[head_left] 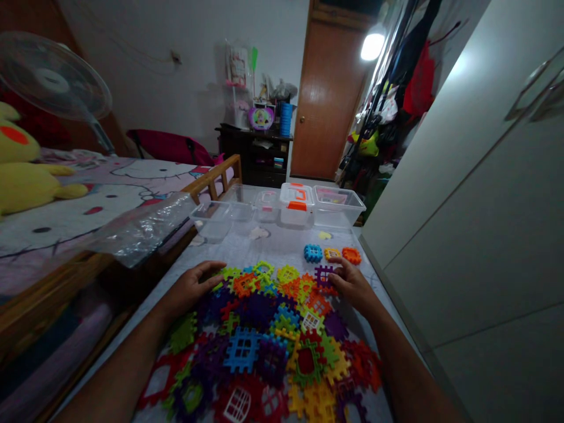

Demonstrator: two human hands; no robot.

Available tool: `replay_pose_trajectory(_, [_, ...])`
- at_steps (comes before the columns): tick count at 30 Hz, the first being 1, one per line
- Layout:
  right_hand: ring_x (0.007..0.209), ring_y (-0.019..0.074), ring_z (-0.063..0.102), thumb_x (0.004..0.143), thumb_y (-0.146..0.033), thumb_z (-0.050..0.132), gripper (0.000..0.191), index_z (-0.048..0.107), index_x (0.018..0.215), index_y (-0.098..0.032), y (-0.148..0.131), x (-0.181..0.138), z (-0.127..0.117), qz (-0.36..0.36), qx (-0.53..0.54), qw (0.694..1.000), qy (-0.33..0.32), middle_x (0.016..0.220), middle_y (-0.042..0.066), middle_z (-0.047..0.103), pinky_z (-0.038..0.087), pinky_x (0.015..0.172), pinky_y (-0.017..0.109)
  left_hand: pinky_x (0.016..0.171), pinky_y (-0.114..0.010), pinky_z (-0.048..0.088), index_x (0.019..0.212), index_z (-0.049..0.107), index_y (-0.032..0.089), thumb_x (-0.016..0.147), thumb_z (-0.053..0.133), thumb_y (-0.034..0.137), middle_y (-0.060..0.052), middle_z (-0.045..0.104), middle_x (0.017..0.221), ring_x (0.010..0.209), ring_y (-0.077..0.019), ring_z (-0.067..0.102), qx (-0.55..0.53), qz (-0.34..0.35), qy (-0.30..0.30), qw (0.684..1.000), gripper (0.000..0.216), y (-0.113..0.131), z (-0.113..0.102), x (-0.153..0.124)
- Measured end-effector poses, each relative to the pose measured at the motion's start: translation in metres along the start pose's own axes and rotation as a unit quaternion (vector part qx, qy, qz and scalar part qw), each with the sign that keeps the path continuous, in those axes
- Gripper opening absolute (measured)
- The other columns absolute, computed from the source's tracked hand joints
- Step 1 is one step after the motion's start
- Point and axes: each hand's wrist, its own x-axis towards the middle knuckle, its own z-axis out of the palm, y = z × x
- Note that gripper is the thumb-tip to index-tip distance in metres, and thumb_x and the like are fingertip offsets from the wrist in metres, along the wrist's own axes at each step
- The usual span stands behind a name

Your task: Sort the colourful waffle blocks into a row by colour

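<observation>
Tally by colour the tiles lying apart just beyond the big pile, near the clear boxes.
Blue tile: 1
Yellow tile: 1
Orange tile: 1
Total: 3

Heap of multicoloured interlocking plastic tiles (273, 335) on the near half of the cloth-covered surface (273, 241). Left hand (189, 288) on the heap's far-left edge, right hand (352, 285) on its far-right edge. Just behind the right hand, a row left to right: blue tile (312, 253), yellow tile (331, 254), orange tile (351, 255). Clear plastic boxes (338, 207) line the far edge. Bed (110, 194) to the left, white wardrobe (462, 205) to the right.
</observation>
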Motion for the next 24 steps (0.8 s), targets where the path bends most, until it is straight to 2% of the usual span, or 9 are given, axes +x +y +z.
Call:
replay_pose_trajectory(3, [0.060, 0.0149, 0.055, 0.083, -0.035, 0.053, 0.032, 0.059, 0.110, -0.017, 0.000, 0.000, 0.001, 0.008, -0.056, 0.998, 0.000, 0.073, -0.001, 0.060, 0.044, 0.056, 0.027, 0.100, -0.041, 0.049, 0.114, 0.069, 0.021, 0.071, 0.066, 0.068, -0.009, 0.072, 0.117, 0.110, -0.0310, 0.066, 0.005, -0.003, -0.003, 1.000, 0.064, 0.002, 0.000, 0.000])
replay_pose_trajectory(6, [0.076, 0.0186, 0.062, 0.082, -0.028, 0.051, 0.032, 0.062, 0.109, -0.017, -0.001, 0.002, 0.000, -0.026, -0.149, 0.988, 0.029, 0.095, 0.008, 0.068, 0.048, 0.070, 0.032, 0.100, -0.040, 0.049, 0.113, 0.069, 0.021, 0.071, 0.066, 0.068, -0.009, 0.072, 0.117, 0.110, -0.0307, 0.066, 0.009, -0.003, -0.001, 1.000, 0.064, 0.002, 0.000, -0.001])
replay_pose_trajectory(8, [0.083, 0.0194, 0.063, 0.080, -0.024, 0.051, 0.031, 0.063, 0.108, -0.017, -0.002, 0.002, -0.008, -0.046, -0.181, 0.981, 0.055, 0.105, 0.010, 0.068, 0.048, 0.076, 0.034, 0.100, -0.040, 0.049, 0.113, 0.069, 0.021, 0.071, 0.067, 0.067, -0.009, 0.072, 0.117, 0.111, -0.0308, 0.066, 0.009, -0.002, 0.000, 1.000, 0.063, 0.002, 0.000, -0.001])
replay_pose_trajectory(10, [0.083, 0.0194, 0.063, 0.081, -0.025, 0.050, 0.026, 0.064, 0.102, -0.018, -0.004, 0.000, -0.021, -0.041, -0.192, 0.979, 0.058, 0.103, 0.010, 0.068, 0.048, 0.076, 0.033, 0.100, -0.041, 0.049, 0.114, 0.068, 0.021, 0.071, 0.067, 0.067, -0.009, 0.072, 0.118, 0.112, -0.0313, 0.065, 0.006, -0.003, -0.001, 1.000, 0.062, 0.001, 0.000, -0.002])
replay_pose_trajectory(12, [0.079, 0.0190, 0.062, 0.082, -0.028, 0.051, 0.020, 0.064, 0.093, -0.018, -0.009, -0.004, -0.036, -0.023, -0.196, 0.980, 0.021, 0.094, 0.008, 0.069, 0.048, 0.072, 0.032, 0.101, -0.042, 0.049, 0.114, 0.068, 0.020, 0.071, 0.067, 0.066, -0.010, 0.071, 0.119, 0.113, -0.0322, 0.064, 0.004, -0.004, -0.004, 1.000, 0.063, 0.000, 0.000, -0.002])
replay_pose_trajectory(14, [0.072, 0.0172, 0.060, 0.081, -0.027, 0.053, 0.015, 0.065, 0.085, -0.019, -0.014, -0.011, -0.046, -0.010, -0.205, 0.977, -0.063, 0.082, 0.004, 0.067, 0.046, 0.065, 0.029, 0.101, -0.041, 0.049, 0.115, 0.067, 0.020, 0.072, 0.066, 0.067, -0.010, 0.070, 0.120, 0.115, -0.0324, 0.063, 0.003, -0.006, -0.007, 1.000, 0.064, 0.000, 0.000, -0.002])
replay_pose_trajectory(18, [0.060, 0.0126, 0.052, 0.075, -0.021, 0.061, 0.005, 0.065, 0.075, -0.019, -0.028, -0.027, -0.043, 0.004, -0.254, 0.943, -0.217, 0.068, -0.001, 0.063, 0.036, 0.054, 0.024, 0.101, -0.042, 0.049, 0.116, 0.067, 0.021, 0.072, 0.066, 0.068, -0.010, 0.070, 0.120, 0.114, -0.0320, 0.063, 0.012, -0.006, -0.010, 1.000, 0.065, 0.000, -0.001, -0.001])
replay_pose_trajectory(20, [0.060, 0.0117, 0.051, 0.073, -0.018, 0.063, 0.002, 0.064, 0.071, -0.019, -0.033, -0.034, -0.033, 0.009, -0.279, 0.932, -0.232, 0.067, -0.002, 0.063, 0.034, 0.054, 0.023, 0.102, -0.043, 0.048, 0.115, 0.068, 0.021, 0.071, 0.066, 0.068, -0.010, 0.071, 0.119, 0.113, -0.0320, 0.063, 0.023, 0.001, -0.008, 1.000, 0.064, 0.000, -0.001, -0.001])
replay_pose_trajectory(24, [0.060, 0.0110, 0.048, 0.069, -0.008, 0.060, 0.010, 0.059, 0.069, -0.018, -0.034, -0.039, -0.016, 0.011, -0.286, 0.935, -0.208, 0.066, -0.003, 0.059, 0.031, 0.053, 0.023, 0.100, -0.038, 0.049, 0.115, 0.069, 0.021, 0.071, 0.066, 0.068, -0.008, 0.071, 0.118, 0.112, -0.0307, 0.064, 0.025, 0.005, -0.006, 1.000, 0.064, 0.002, -0.001, -0.001])
